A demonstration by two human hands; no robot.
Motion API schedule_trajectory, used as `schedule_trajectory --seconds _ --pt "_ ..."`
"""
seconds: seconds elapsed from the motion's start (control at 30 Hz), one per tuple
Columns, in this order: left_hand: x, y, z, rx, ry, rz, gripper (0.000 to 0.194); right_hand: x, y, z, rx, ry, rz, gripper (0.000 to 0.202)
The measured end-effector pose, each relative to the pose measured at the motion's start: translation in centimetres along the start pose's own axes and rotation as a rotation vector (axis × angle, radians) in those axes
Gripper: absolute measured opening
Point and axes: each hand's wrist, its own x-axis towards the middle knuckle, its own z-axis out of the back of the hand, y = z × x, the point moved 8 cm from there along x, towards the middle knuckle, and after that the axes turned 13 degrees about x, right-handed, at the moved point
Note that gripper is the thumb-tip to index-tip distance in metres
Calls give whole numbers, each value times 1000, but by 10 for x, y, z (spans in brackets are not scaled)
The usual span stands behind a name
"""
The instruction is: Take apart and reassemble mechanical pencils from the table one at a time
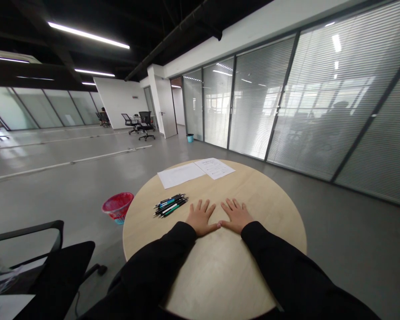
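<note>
My left hand [201,218] lies flat on the round wooden table [266,195], palm down with its fingers spread. Beside it, my right hand [236,216] rests the same way, and the two thumbs meet at their tips. Neither hand holds anything. Just left of my left hand is a loose pile of several pens [170,205], mostly black with some blue, green and white parts. Beyond the hands, near the table's far edge, lie a white sheet of paper [180,175] and a printed sheet [215,168], their edges touching or overlapping.
A red-lined waste basket [118,206] stands on the floor left of the table. A black office chair [63,271] is at the lower left, with papers and clear plastic on it. Farther off are more office chairs [145,124], a small blue bin [190,138] and glass partitions [253,102] with blinds.
</note>
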Motion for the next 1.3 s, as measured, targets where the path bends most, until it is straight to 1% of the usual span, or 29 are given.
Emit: schedule_trajectory --seconds 0.27,0.57,0.9,1.17,1.3 --pt "2 0 0 0 -14 -8 96 0 0 2 -1 -26 18 88" --pt "1 -1 1 5 -21 1 95 -3 2 4 -12 -15 -5 86" --pt "1 -1 1 1 -32 -3 95 -2 2 3 -8 -17 -1 88" --pt "1 0 1 1 -45 -7 94 -3 3 3 -3 -24 15 89" --pt "1 1 1 -5 -47 -6 94 -6 7 2 2 -32 44 88"
